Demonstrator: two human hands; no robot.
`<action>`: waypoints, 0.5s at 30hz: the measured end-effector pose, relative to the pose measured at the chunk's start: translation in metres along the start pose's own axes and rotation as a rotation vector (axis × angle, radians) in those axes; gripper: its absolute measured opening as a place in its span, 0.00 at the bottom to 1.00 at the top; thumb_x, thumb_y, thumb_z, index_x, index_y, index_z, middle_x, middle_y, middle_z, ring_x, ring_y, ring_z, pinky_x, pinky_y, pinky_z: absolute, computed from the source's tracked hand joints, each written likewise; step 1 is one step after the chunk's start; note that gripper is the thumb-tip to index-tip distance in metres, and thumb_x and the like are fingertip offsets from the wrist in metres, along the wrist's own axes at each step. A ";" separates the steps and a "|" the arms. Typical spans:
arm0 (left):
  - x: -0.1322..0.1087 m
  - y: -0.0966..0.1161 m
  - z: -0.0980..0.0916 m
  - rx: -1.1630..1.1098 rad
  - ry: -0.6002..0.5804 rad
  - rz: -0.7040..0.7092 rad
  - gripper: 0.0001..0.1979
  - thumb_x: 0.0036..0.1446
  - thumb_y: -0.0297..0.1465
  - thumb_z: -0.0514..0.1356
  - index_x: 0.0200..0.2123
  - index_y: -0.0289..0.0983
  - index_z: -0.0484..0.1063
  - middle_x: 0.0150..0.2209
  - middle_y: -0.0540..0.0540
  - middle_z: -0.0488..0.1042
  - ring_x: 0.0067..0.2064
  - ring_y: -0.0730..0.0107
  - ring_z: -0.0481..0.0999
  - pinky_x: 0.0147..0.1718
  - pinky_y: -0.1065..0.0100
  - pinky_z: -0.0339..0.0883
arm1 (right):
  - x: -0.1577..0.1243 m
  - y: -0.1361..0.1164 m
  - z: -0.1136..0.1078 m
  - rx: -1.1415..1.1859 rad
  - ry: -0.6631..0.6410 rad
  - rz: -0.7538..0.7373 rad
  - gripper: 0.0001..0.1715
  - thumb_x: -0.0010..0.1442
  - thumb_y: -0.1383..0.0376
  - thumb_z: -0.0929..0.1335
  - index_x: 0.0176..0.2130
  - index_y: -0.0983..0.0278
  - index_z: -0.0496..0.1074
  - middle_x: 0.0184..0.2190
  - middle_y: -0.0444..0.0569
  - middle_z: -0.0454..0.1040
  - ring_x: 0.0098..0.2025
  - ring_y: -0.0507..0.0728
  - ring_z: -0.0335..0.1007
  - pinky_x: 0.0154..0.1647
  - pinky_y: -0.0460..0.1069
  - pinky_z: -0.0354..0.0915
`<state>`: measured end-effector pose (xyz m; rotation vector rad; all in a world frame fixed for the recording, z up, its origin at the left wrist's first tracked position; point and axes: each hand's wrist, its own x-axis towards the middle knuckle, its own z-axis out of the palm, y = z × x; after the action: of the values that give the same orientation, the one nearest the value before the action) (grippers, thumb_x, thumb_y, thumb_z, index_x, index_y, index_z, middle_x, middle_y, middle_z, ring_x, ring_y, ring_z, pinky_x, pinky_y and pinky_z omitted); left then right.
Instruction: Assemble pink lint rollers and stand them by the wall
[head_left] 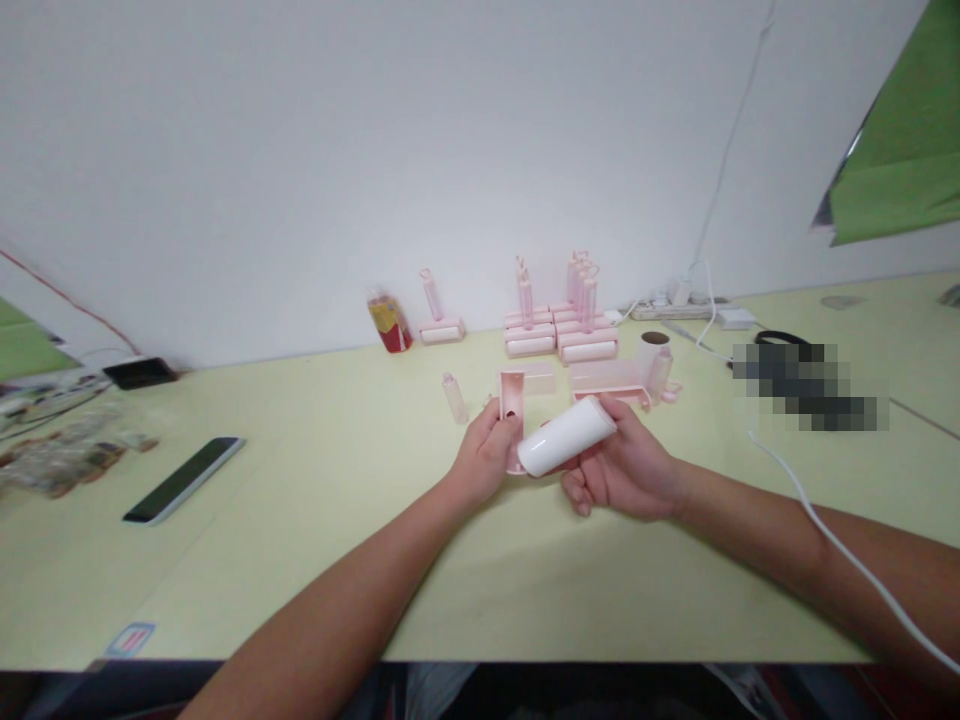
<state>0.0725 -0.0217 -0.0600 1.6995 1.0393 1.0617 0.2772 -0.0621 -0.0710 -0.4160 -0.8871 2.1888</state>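
Note:
My left hand (478, 458) grips a pink plastic lint roller holder (513, 390), its hollow side facing me. In my right hand (634, 465) is a white adhesive roll (566, 437), tilted so its lower left end meets or overlaps the holder; whether it sits inside I cannot tell. Just beyond my hands lie a pink translucent handle (454, 398), a clear cover (536, 378) and another pink piece with a clear cover (609, 378). A second white roll (654, 358) stands to the right, beside another handle (660, 374).
Along the wall stand several assembled lint rollers (529, 343), one more lint roller (441, 332) and a yellow-and-red bottle (389, 322). A phone (184, 480) lies at left. At right are a power strip (675, 310), a blurred dark object (806, 385) and a white cable (840, 555) crossing my right forearm.

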 end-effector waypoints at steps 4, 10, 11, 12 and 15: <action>-0.006 0.006 0.006 0.012 0.021 0.036 0.11 0.62 0.38 0.51 0.33 0.37 0.63 0.28 0.51 0.65 0.30 0.70 0.63 0.29 0.69 0.58 | 0.000 0.001 0.000 0.057 -0.044 0.089 0.46 0.63 0.36 0.51 0.50 0.71 0.68 0.40 0.63 0.79 0.25 0.58 0.74 0.27 0.54 0.71; -0.010 0.020 0.011 0.119 0.020 0.106 0.16 0.67 0.39 0.45 0.34 0.38 0.65 0.27 0.51 0.64 0.30 0.69 0.63 0.30 0.67 0.57 | 0.001 0.005 -0.001 0.092 -0.073 0.147 0.49 0.62 0.34 0.50 0.50 0.71 0.68 0.37 0.61 0.79 0.26 0.59 0.76 0.30 0.56 0.72; -0.010 0.021 0.012 0.140 0.028 0.093 0.17 0.67 0.39 0.44 0.32 0.37 0.65 0.27 0.51 0.64 0.30 0.69 0.63 0.31 0.67 0.57 | 0.001 0.005 -0.001 0.098 -0.073 0.155 0.49 0.62 0.34 0.50 0.51 0.71 0.68 0.36 0.60 0.79 0.27 0.60 0.76 0.31 0.56 0.72; -0.010 0.022 0.013 0.156 0.040 0.076 0.18 0.67 0.39 0.43 0.30 0.37 0.64 0.27 0.50 0.65 0.31 0.68 0.63 0.32 0.67 0.57 | 0.001 0.005 0.000 0.105 -0.074 0.161 0.49 0.62 0.34 0.51 0.51 0.71 0.68 0.35 0.59 0.79 0.27 0.60 0.76 0.33 0.57 0.72; -0.010 0.020 0.016 0.174 0.077 0.030 0.20 0.68 0.40 0.43 0.26 0.38 0.60 0.25 0.51 0.64 0.29 0.69 0.63 0.31 0.66 0.56 | 0.000 0.005 0.006 0.117 -0.067 0.160 0.50 0.62 0.34 0.50 0.53 0.72 0.67 0.38 0.61 0.79 0.34 0.63 0.78 0.40 0.59 0.71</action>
<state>0.0888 -0.0409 -0.0475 1.8301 1.1877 1.0896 0.2717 -0.0674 -0.0705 -0.3696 -0.7790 2.4003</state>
